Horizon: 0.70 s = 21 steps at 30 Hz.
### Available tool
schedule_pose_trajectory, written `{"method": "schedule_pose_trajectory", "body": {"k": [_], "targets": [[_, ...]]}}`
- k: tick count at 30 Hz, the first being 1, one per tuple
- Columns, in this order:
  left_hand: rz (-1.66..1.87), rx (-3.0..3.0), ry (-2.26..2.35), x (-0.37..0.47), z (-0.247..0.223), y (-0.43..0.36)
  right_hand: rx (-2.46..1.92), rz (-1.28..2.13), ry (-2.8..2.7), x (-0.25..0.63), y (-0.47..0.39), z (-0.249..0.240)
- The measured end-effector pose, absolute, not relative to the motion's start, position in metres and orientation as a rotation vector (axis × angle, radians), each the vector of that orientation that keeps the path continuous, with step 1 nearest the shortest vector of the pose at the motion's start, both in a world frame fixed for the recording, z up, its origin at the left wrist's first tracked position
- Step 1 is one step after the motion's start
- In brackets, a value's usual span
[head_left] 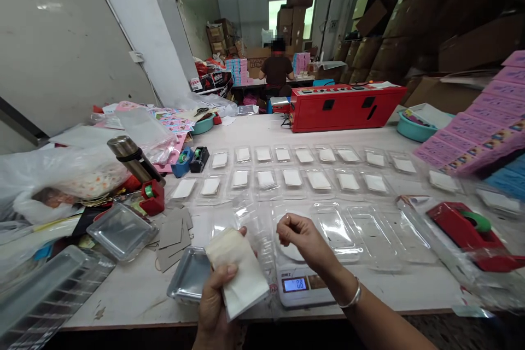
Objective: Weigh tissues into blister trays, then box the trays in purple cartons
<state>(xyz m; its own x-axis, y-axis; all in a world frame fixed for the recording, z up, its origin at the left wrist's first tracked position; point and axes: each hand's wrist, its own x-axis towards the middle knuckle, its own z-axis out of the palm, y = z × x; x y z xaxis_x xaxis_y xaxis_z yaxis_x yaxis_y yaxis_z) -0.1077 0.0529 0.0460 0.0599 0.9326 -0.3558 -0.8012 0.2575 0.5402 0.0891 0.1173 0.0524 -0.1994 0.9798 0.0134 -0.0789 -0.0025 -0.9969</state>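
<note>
In my left hand (pixel 215 295) is a thick stack of off-white sheets (pixel 241 276), held upright near the table's front edge with the thumb across its face. My right hand (pixel 305 238) hovers over a white digital scale (pixel 305 299), its fingers curled in and pressed together. Whether anything is between those fingers is hidden. The scale's lit display reads about 0.8, and its round pan is partly covered by the hand. Clear plastic trays (pixel 371 235) lie right of the scale. Left of the stack sits a grey-looking plastic tray (pixel 188 273), partly hidden by my left hand.
Two rows of clear trays with white sheet stacks (pixel 292 177) stretch across the table. Tape dispensers (pixel 471 235), grey cards (pixel 172 235), a steel flask (pixel 133 158), a red machine (pixel 344 112) and pink boxes (pixel 484 115) stand around. A person (pixel 278 68) sits at the back.
</note>
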Motion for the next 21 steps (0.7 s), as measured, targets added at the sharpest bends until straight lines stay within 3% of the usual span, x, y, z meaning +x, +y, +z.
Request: {"method": "schedule_pose_trajectory", "body": {"k": [10,21], "targets": [[1.873,-0.014,1.039,-0.195,0.094,0.031,-1.399,1.572,-1.384,0.085,0.185,0.008],[1.833,-0.003,1.014,-0.211,0.088,0.016,-1.702,0.816,-1.963,0.026,0.184,-0.013]]}}
